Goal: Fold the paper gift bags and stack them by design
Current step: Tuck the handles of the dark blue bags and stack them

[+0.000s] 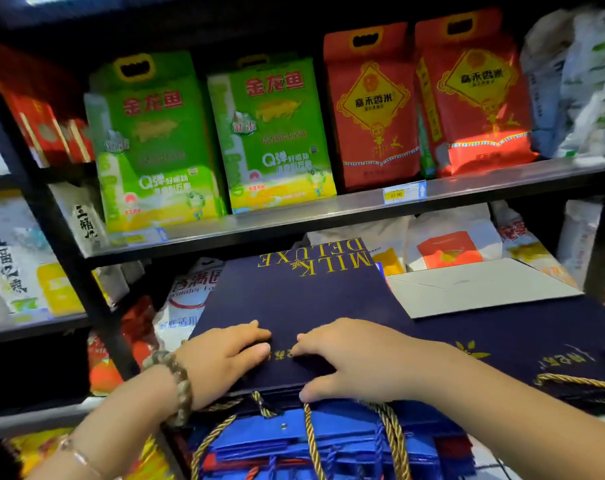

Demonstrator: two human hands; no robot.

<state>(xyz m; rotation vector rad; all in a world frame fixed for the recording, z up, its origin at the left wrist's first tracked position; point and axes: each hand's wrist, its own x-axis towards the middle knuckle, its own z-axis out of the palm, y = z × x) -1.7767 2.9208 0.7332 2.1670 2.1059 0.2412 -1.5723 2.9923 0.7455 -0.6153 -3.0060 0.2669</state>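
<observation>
- A dark blue gift bag (304, 299) lies flat on top of a pile, right in front of the person. It has gold words on it that say MILK DELUXE, and they look upside down from here.
- The left hand (225, 355) lies flat on the near part of the bag. Its fingers are straight and close together, and they press down.
- The right hand (356, 358) lies flat on the bag too, just beside the left hand. Its fingers are mostly straight, and the thumb sticks out by the bag's near edge.
- The fingertips of the two hands point at each other and almost meet.
- A bead bracelet (176, 386) is on the left wrist.
- Gold rope handles (311, 441) hang out from under the near edge of the bag.
- Bright blue bags (329, 438) lie under the dark blue one.
- Another dark blue bag (536, 341) with gold print lies flat to the right.
- A flat grey bag (478, 289) lies behind that one.
- Above, on a metal shelf (294, 216), stand two green packs (155, 140) and two red packs (370, 109).
- A small yellow price tag (403, 192) sticks to the shelf edge.
</observation>
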